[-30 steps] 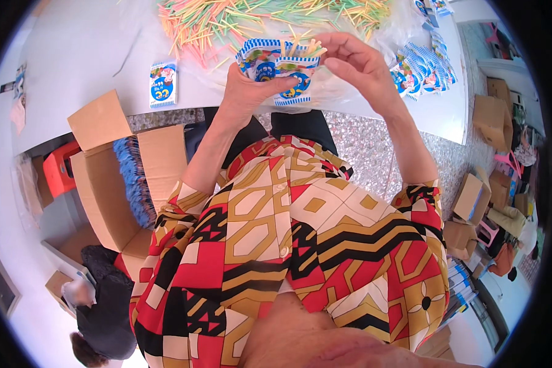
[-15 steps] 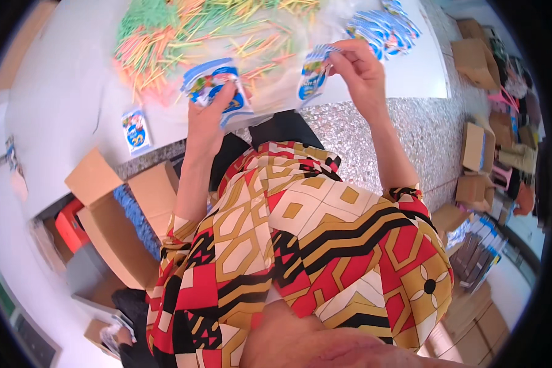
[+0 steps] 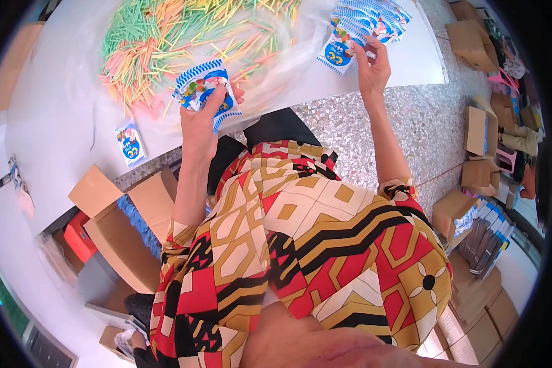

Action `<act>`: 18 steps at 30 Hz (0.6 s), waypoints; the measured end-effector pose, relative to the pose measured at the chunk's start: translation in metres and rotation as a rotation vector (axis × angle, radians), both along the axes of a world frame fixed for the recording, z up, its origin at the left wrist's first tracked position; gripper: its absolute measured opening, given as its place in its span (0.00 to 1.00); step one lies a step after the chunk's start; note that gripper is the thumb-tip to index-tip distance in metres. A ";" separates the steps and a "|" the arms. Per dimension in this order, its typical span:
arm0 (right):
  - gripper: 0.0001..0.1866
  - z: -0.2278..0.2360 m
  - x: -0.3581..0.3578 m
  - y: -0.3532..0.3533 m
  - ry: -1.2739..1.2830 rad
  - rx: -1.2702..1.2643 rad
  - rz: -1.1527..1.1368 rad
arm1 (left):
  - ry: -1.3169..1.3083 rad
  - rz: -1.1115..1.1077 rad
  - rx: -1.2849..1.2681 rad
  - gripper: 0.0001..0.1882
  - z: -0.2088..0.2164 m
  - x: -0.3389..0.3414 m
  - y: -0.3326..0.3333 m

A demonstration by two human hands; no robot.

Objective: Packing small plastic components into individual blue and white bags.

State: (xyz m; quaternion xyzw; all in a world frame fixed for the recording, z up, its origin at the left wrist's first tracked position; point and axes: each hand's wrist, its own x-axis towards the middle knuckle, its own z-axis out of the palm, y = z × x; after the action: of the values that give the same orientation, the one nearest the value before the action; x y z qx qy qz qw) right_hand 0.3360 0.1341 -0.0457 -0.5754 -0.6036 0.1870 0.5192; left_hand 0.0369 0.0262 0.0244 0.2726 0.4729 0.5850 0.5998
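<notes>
My left hand [image 3: 197,126] grips a small blue-and-white packet [image 3: 193,86] with striped ends, its thumb across the front; I cannot tell whether more packets lie under it. Farther right, my right hand [image 3: 374,72] pinches another such packet [image 3: 337,54] by its edge. That packet is right at the near side of a fanned pile of like packets [image 3: 383,18] on the white table [image 3: 411,67]. Beyond my left hand, many thin pastel sticks [image 3: 141,52], green, yellow and pink, lie on clear plastic sheeting [image 3: 270,92]. One packet [image 3: 130,144] lies alone near the table's left front edge.
At my left stands an open cardboard box [image 3: 119,245] with blue packets inside, next to a red item [image 3: 80,236]. Several cardboard boxes [image 3: 472,46] line the speckled floor [image 3: 343,135] at the right. A person's hand [image 3: 138,339] shows at the lower left.
My right hand has carried its packet right and away from me, up to the pile. My left hand has stayed nearly in place with its packet; the whole view has shifted slightly.
</notes>
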 end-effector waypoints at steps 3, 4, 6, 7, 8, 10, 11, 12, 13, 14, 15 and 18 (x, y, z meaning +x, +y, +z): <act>0.19 0.007 -0.012 -0.004 -0.315 0.247 -0.100 | -0.017 0.080 0.024 0.10 -0.001 -0.001 0.001; 0.18 0.007 -0.015 -0.007 -0.330 0.269 -0.053 | -0.009 0.092 0.034 0.10 -0.003 -0.002 0.002; 0.18 0.005 -0.009 -0.014 -0.491 0.226 0.051 | -0.010 0.084 0.064 0.11 -0.002 -0.001 0.004; 0.17 0.004 -0.009 -0.016 -0.662 0.186 0.131 | -0.004 0.106 0.062 0.11 -0.001 -0.002 0.004; 0.16 0.002 -0.013 -0.016 -0.696 0.231 0.106 | 0.005 0.113 0.067 0.11 -0.002 -0.001 0.005; 0.15 0.004 -0.021 -0.014 -0.578 0.191 0.129 | -0.008 0.136 0.064 0.12 -0.001 -0.001 0.005; 0.14 0.007 -0.024 -0.014 -0.473 0.139 0.129 | -0.006 0.153 0.063 0.12 -0.004 -0.002 0.005; 0.13 0.019 -0.035 -0.017 -0.396 0.075 0.162 | 0.025 0.136 0.069 0.12 -0.008 -0.004 0.005; 0.13 0.029 -0.048 -0.018 -0.392 0.074 0.174 | 0.056 0.117 0.074 0.12 -0.010 -0.005 0.003; 0.13 0.039 -0.063 -0.019 -0.236 -0.041 0.323 | 0.053 0.127 0.076 0.13 -0.010 -0.004 0.002; 0.13 0.050 -0.075 -0.020 -0.083 -0.157 0.461 | 0.048 0.125 0.077 0.13 -0.010 -0.001 0.002; 0.10 0.075 -0.121 -0.024 -0.071 -0.209 0.828 | 0.072 0.095 0.069 0.13 -0.010 0.002 -0.003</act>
State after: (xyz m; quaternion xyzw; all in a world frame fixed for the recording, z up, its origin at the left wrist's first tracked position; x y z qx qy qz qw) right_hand 0.2147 0.1096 0.0289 -0.3402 -0.7789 0.4200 0.3181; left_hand 0.0388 0.0237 0.0139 0.2911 0.4861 0.6188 0.5441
